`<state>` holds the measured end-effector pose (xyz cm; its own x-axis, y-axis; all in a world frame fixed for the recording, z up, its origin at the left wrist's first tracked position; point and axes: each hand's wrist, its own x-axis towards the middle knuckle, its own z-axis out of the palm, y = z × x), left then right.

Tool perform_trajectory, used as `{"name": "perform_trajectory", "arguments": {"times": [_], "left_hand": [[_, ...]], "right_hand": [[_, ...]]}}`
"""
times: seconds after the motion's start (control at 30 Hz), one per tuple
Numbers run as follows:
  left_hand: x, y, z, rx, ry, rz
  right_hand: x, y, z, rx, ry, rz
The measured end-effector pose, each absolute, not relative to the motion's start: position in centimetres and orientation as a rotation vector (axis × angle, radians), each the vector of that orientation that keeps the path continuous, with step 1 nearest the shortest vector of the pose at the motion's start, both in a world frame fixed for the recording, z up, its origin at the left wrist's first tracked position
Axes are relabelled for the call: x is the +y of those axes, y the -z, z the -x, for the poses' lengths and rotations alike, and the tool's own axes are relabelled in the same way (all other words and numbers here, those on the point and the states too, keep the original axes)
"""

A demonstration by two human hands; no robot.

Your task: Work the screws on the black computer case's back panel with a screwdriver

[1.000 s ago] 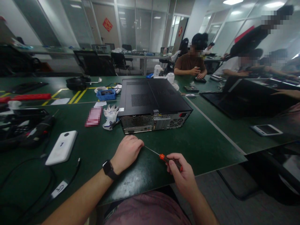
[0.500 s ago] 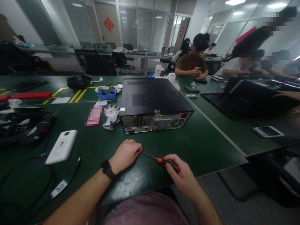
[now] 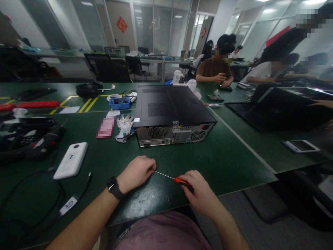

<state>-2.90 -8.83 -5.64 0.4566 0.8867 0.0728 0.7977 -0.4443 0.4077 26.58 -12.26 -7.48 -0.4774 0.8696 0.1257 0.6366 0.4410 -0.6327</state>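
My right hand [image 3: 201, 191] grips the handle of a small screwdriver [image 3: 179, 181] with an orange collar; its thin metal shaft points left. My left hand [image 3: 137, 172], with a dark watch on the wrist, is closed in a loose fist, and the shaft's tip reaches into its fingers. Both hands rest near the front edge of the green table [image 3: 221, 163]. Beyond them lies a black desktop computer case [image 3: 169, 109] on its side, its rear panel with ports and fan grille facing me.
White gloves [image 3: 125, 127] lie left of the case, with a blue tray [image 3: 119, 103] behind them. A white device [image 3: 71, 160], cables and black tools are at the left. A phone [image 3: 301, 146] lies on the right. Other people sit at the far benches.
Both hands have drawn slightly toward me and lower on the table. The screwdriver now lies flatter, with more of its handle covered by my right hand.
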Motion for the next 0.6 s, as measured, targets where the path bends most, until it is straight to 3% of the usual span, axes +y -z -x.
{"name": "perform_trajectory", "arguments": {"times": [0.3, 0.6], "left_hand": [[-10.0, 5.3, 4.0, 1.46, -0.36, -2.27], [-10.0, 4.8, 5.4, 1.492, -0.544, -2.209]], "right_hand": [[-12.3, 7.0, -26.4, -2.309, -0.734, 1.257], [-12.1, 7.0, -26.8, -2.26, -0.679, 1.217]]}}
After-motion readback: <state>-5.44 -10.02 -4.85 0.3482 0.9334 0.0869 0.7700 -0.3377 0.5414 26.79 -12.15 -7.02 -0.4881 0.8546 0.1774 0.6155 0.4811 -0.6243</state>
